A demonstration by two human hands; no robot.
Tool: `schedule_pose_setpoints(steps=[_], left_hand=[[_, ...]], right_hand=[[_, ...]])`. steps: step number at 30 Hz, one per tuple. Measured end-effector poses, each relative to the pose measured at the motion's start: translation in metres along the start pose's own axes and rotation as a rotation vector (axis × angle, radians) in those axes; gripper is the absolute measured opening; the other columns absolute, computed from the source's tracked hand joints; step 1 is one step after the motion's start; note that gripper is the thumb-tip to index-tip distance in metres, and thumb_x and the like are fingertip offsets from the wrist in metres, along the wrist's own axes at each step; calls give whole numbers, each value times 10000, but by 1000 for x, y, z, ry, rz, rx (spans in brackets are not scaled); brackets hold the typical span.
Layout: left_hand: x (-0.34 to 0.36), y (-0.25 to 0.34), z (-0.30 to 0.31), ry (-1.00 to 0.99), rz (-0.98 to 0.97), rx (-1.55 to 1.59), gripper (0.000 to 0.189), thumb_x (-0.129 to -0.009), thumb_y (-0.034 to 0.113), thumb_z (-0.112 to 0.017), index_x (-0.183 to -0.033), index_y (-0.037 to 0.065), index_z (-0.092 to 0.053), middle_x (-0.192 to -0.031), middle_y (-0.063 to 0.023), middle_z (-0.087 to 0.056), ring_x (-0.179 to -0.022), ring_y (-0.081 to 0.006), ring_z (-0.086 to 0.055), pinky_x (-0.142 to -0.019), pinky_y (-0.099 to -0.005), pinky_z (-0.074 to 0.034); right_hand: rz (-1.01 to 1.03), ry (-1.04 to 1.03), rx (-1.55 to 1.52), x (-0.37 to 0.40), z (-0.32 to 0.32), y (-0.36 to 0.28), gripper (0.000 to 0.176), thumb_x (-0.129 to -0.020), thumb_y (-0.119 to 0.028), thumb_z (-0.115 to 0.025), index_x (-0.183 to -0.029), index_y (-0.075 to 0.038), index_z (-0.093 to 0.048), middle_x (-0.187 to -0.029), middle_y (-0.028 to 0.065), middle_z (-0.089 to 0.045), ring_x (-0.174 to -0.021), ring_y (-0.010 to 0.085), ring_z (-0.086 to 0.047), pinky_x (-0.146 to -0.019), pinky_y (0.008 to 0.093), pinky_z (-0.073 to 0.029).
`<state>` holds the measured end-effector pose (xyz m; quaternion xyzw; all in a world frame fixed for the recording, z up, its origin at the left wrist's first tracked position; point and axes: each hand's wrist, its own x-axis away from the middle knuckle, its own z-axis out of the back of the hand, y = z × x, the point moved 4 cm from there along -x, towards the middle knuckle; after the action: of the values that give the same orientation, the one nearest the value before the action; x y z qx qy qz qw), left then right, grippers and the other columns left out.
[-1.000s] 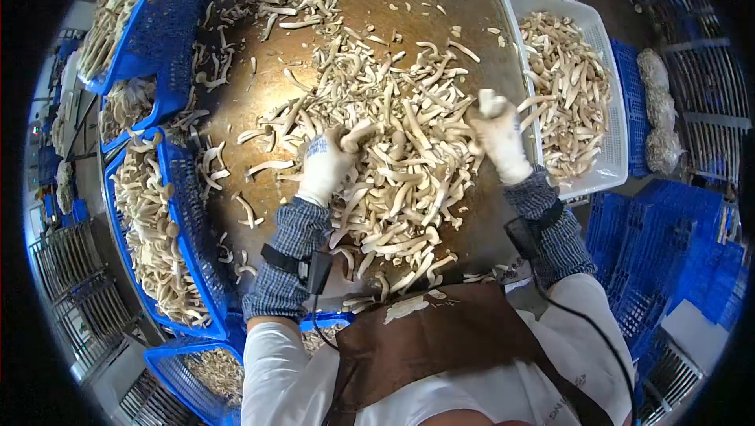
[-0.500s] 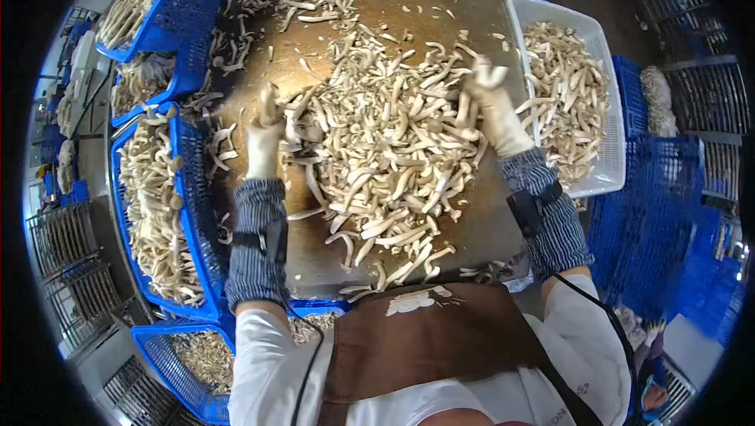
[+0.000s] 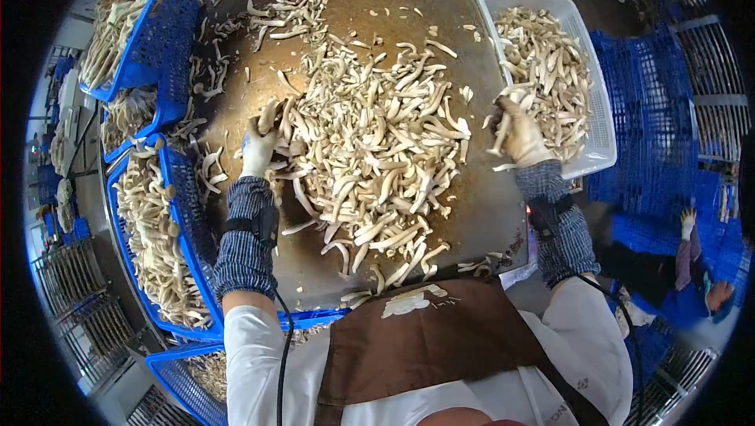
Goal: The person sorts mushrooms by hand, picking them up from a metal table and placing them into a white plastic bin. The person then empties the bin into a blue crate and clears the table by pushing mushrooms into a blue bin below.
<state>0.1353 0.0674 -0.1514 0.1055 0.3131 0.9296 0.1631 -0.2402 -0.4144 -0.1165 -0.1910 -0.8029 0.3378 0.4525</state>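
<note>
mushrooms (image 3: pixel 501 138) sit in my curled right hand (image 3: pixel 522 138) beside the white basket (image 3: pixel 600 92); my left hand (image 3: pixel 259 145) pinches a pale mushroom (image 3: pixel 267 117) beside the pile (image 3: pixel 377 135)

Mushrooms (image 3: pixel 377 143) cover a metal-topped counter (image 3: pixel 472 229) in what appears to be a produce packing workroom.
Plastic crates (image 3: pixel 193 229) hold more of the crop, with slatted racks (image 3: pixel 82 269) and stacked blue baskets (image 3: pixel 653 111) beyond.

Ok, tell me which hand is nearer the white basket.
Right: the right hand is at the edge of the white basket; the left hand is beyond the mushroom pile.
</note>
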Motion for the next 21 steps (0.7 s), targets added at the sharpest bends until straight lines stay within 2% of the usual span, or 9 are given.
schedule_pose_setpoints(steps=[3, 5, 7, 9, 11, 13, 17, 18, 21], left_hand=[[14, 11, 15, -28, 334, 538, 538, -862, 176, -680, -1343, 38, -483, -1063, -177, -690, -873, -284, -693, -773, -394, -559], [-6, -35, 5, 83, 115, 608, 382, -888, -18, -637, -1250, -26, -518, -1020, -89, -667, -784, -153, -648, -580, -262, -510], [7, -12, 17, 93, 179, 624, 412, -899, -31, -615, -1298, -14, -515, -1057, -94, -676, -820, -143, -648, -639, -260, -519], [20, 12, 26, 60, 202, 753, 457, -904, -41, -599, -1348, -8, -498, -1130, -102, -668, -866, -150, -657, -690, -268, -531], [28, 33, 28, 28, 224, 870, 502, -910, -52, -583, -1399, -2, -481, -1203, -109, -660, -912, -156, -666, -740, -276, -544], [32, 49, 30, 36, 210, 1054, 580, -877, -46, -610, -1438, -16, -465, -1140, -101, -654, -871, -159, -647, -761, -269, -546], [44, 104, 44, -2, 37, 1013, 698, -914, -20, -589, -1556, 84, -335, -1521, -124, -467, -1173, -228, -618, -960, -292, -519], [48, 112, 48, -101, 12, 1044, 715, -938, -5, -562, -1582, 126, -282, -1624, -118, -311, -1342, -251, -521, -992, -293, -510], [66, 144, 45, -206, 40, 1112, 732, -946, 9, -548, -1598, 135, -239, -1623, -117, -313, -1396, -249, -465, -1004, -294, -505]], right_hand=[[48, 54, -116, 9, 36, -58, 401, -984, -461, -587, -1095, -80, -646, -1004, 133, -697, -931, 261, -649, -890, 436, -540], [135, 174, -89, 18, 55, -93, 539, -986, -553, -528, -1171, -58, -636, -1086, 163, -679, -991, 297, -642, -920, 420, -523], [153, 318, -103, 28, 47, -91, 608, -982, -586, -519, -1220, -37, -625, -1123, 181, -670, -1014, 319, -640, -927, 414, -518], [495, 300, 631, 16, 42, -62, 588, -954, -517, -617, -1199, 17, -618, -1092, 195, -673, -995, 311, -647, -904, 414, -528], [535, 6, 1151, 39, -34, -12, 472, -857, -171, -744, -1222, 82, -585, -1154, 224, -658, -1031, 310, -652, -906, 380, -537], [599, -247, 1488, 40, -80, 35, 510, -835, -182, -738, -1262, 41, -568, -1150, 242, -653, -1035, 356, -651, -918, 420, -530], [489, -531, 1716, 47, -115, 76, 639, -793, -177, -764, -1323, 66, -501, -1333, 293, -557, -1245, 386, -566, -1060, 401, -460], [318, -608, 1421, 41, -103, 85, 662, -834, -163, -738, -1377, 73, -443, -1355, 271, -555, -1262, 378, -559, -1071, 381, -450], [166, -488, 706, 62, -95, 51, 595, -897, -171, -689, -1380, 78, -448, -1341, 249, -571, -1256, 309, -570, -1030, 352, -480]])
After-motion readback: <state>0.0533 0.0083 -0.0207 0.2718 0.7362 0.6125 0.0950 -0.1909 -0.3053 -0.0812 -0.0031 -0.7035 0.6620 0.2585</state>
